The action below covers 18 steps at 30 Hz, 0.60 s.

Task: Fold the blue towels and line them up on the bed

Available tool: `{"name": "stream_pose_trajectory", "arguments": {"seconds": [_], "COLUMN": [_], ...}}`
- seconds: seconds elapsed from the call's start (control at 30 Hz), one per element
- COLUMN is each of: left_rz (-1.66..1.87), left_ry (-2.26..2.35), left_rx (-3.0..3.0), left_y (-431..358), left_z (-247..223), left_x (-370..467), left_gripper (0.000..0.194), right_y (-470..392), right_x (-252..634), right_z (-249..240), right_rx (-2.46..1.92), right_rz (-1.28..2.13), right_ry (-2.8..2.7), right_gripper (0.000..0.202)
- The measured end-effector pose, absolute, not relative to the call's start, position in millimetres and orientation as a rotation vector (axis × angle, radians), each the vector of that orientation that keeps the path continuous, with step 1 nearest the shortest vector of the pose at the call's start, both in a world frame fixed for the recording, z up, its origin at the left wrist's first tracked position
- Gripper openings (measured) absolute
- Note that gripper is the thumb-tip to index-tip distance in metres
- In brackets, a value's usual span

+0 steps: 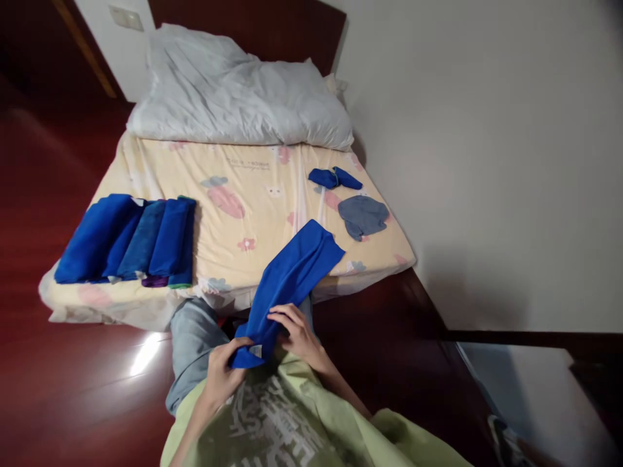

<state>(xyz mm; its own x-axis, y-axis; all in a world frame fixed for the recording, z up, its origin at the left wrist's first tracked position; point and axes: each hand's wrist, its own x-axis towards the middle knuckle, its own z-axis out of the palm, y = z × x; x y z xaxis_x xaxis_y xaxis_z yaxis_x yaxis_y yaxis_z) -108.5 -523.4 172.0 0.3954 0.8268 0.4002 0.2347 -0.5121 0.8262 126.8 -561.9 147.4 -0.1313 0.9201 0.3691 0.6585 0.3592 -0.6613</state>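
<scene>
A long blue cloth (292, 266) stretches from my lap onto the front edge of the bed, folded lengthwise, with a small white tag near its lower end. My left hand (226, 370) grips the lower left corner of this cloth between thumb and fingers. Higher up on its right side, my right hand (296, 334) holds the cloth's edge, its thumb hidden. Several folded blue cloths (129, 240) lie side by side at the left of the bed. To the right rest a small twisted blue cloth (335, 178) and a crumpled grey-blue cloth (364, 216).
The bed (219, 240) has a yellow patterned sheet. A bulky white quilt (238, 97) lies across its far end, before a dark headboard (253, 26). A pale wall (487, 162) stands at the right; dark red floor (97, 389) surrounds the bed.
</scene>
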Motion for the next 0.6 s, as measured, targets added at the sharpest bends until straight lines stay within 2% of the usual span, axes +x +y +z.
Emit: {"name": "stream_pose_trajectory", "arguments": {"seconds": [0.07, 0.17, 0.23, 0.33, 0.5, 0.6], "left_rz": [1.101, 1.083, 1.074, 1.158, 1.462, 1.648], "left_ry": [0.983, 1.047, 1.079, 1.15, 1.236, 1.39], "left_rx": [1.864, 1.725, 1.629, 1.437, 0.982, 0.875], "left_y": [-530.7, -535.3, -535.5, -533.1, -518.2, -500.8], "left_z": [175.4, 180.1, 180.8, 178.3, 175.5, 179.1], "left_x": [-120.4, -139.7, -152.6, -170.2, -194.6, -208.3], "left_gripper": [0.02, 0.009, 0.01, 0.021, 0.056, 0.062], "right_y": [-556.7, -548.6, -544.6, -542.4, -550.6, -557.4], "right_x": [137.9, 159.8, 176.6, 201.9, 231.3, 240.7], "right_z": [119.8, 78.3, 56.9, 34.3, 12.3, 13.9], "right_rx": [-1.482, -1.641, -1.751, -1.926, -2.175, -2.265], "right_rz": [0.392, 0.336, 0.333, 0.304, 0.241, 0.177], "right_ry": [-1.779, -1.642, -1.572, -1.446, -1.281, -1.095], "right_gripper": [0.063, 0.058, 0.055, 0.051, 0.045, 0.035]}}
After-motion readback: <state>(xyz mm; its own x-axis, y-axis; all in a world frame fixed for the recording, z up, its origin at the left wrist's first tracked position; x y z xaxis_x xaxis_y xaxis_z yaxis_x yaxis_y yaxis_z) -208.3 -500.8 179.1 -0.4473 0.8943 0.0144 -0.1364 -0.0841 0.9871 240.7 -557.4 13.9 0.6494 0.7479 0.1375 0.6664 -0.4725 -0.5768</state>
